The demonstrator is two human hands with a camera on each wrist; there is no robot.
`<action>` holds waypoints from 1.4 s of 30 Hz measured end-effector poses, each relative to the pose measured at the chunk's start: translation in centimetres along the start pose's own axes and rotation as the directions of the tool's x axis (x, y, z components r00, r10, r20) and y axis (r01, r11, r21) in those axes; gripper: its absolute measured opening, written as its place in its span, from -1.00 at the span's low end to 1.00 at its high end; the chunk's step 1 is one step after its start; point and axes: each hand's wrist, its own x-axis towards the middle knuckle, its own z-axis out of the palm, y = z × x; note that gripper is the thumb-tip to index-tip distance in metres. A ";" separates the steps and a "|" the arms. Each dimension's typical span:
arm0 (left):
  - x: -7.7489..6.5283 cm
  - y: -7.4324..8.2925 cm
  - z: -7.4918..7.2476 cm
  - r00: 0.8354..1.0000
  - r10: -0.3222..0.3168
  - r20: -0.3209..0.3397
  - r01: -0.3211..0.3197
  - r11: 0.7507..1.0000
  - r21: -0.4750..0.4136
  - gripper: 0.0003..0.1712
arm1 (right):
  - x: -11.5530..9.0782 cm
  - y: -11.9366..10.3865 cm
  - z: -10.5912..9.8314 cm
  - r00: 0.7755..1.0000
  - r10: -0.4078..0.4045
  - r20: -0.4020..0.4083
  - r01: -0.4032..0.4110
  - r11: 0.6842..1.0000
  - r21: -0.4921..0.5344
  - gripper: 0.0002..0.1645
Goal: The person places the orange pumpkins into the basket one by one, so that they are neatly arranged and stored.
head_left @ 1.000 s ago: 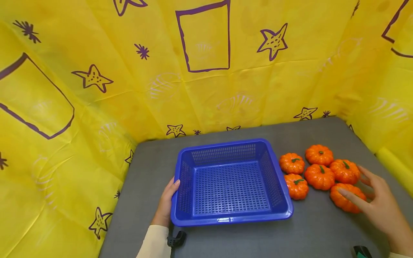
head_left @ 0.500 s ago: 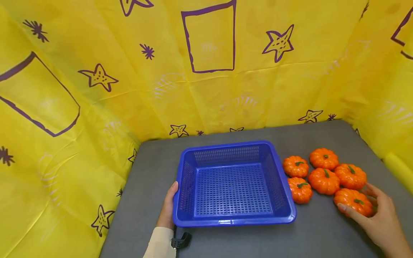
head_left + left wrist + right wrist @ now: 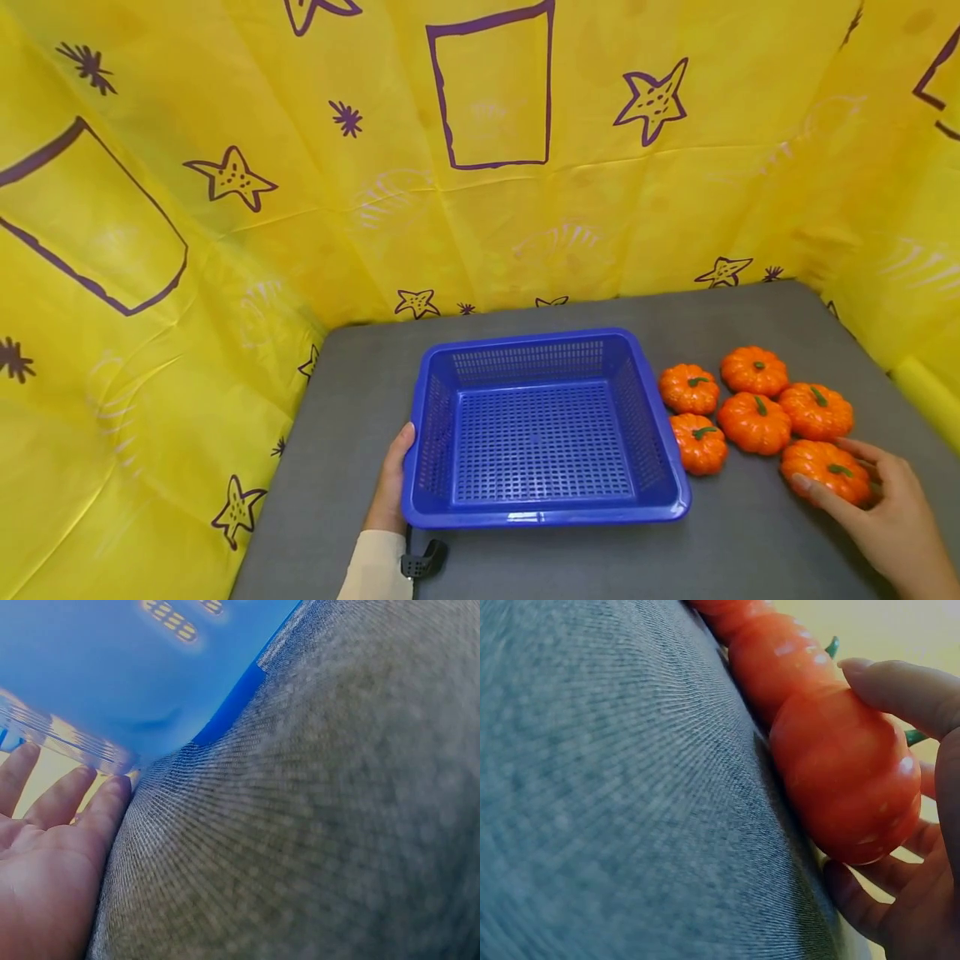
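A blue plastic basket (image 3: pixel 540 514) with slotted walls and a grid floor sits on the grey table, with nothing in it. My left hand (image 3: pixel 392 477) rests against its left side, thumb tip at the rim. In the left wrist view the fingers (image 3: pixel 64 796) lie fairly straight beside the basket wall. At the right, my right hand (image 3: pixel 885 508) grips the nearest small orange pumpkin (image 3: pixel 823 468). Its thumb is on the near-left side, and its fingers curl round the right side. The right wrist view shows this pumpkin (image 3: pixel 844 776) low at the table surface.
Several other orange pumpkins (image 3: pixel 754 423) with green stems cluster between the basket and my right hand. Yellow patterned cloth (image 3: pixel 487 225) walls in the grey table (image 3: pixel 360 375) at the back and sides. A black strap (image 3: pixel 423 560) is on my left wrist.
My right hand has come down from over the nearest pumpkin and closed round it. That pumpkin has shifted slightly right. My left hand stays at the basket, and the head view has moved a little.
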 end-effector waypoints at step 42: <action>-0.4 0.2 0.4 0.992 -0.058 -0.112 0.067 0.995 0.074 -0.24 | 2.4 -7.4 0.1 0.977 -0.210 -0.025 0.211 0.952 0.221 -0.06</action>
